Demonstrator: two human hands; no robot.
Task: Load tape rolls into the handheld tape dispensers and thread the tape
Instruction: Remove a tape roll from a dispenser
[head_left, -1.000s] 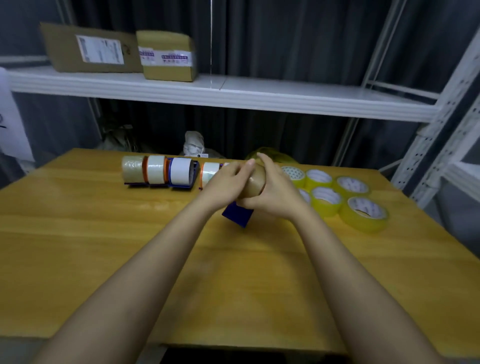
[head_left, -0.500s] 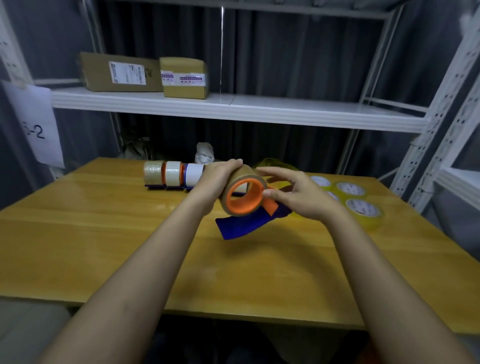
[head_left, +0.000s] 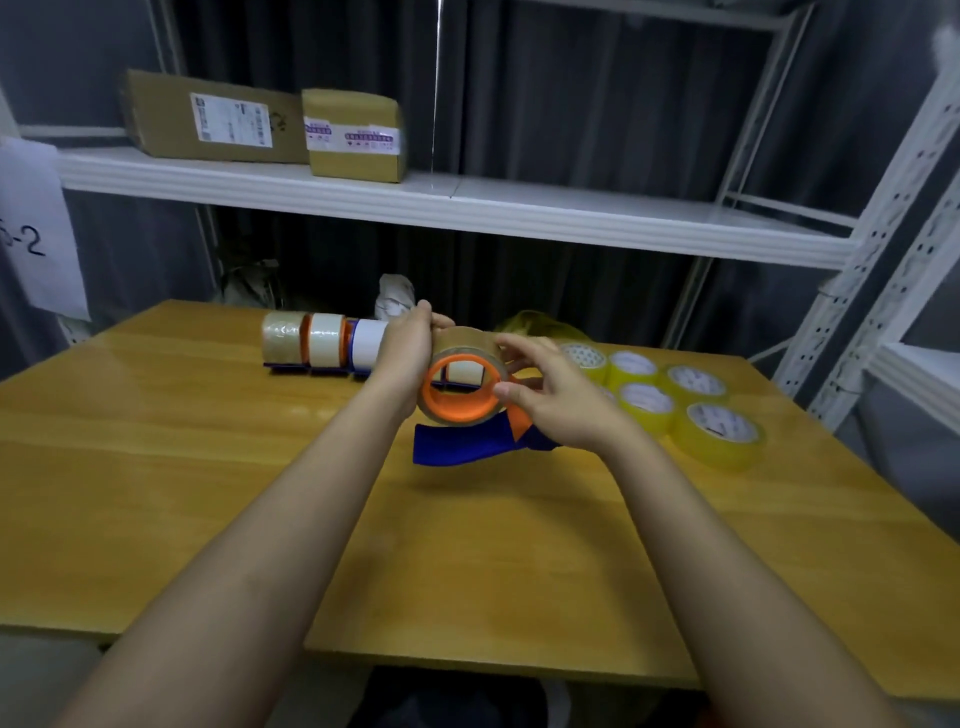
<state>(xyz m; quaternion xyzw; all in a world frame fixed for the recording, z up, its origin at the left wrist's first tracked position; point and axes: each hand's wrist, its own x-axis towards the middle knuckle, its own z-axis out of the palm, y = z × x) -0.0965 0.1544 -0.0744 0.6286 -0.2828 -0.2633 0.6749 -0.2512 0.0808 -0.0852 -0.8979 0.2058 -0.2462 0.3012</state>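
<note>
A blue handheld tape dispenser (head_left: 457, 446) with an orange hub (head_left: 457, 388) is held above the middle of the wooden table (head_left: 156, 447). A brown tape roll (head_left: 470, 339) sits on that hub. My left hand (head_left: 408, 348) grips the roll from its far left side. My right hand (head_left: 550, 392) pinches the roll's right edge between thumb and fingers and covers the dispenser's front end. Three loaded dispensers (head_left: 324, 340) stand in a row behind my left hand. Several yellow-clear tape rolls (head_left: 724, 431) lie at the right.
A white shelf (head_left: 467, 208) above the table's far edge carries two cardboard boxes (head_left: 358, 135). White rack posts (head_left: 878, 244) rise at the right. A paper sign (head_left: 36, 234) hangs at the left. Crumpled wrap (head_left: 535, 327) lies behind the loose rolls.
The dispenser has turned so that the orange hub faces me. My right hand came back onto the roll's right edge after reaching open-fingered beside it. The camera tilted upward.
</note>
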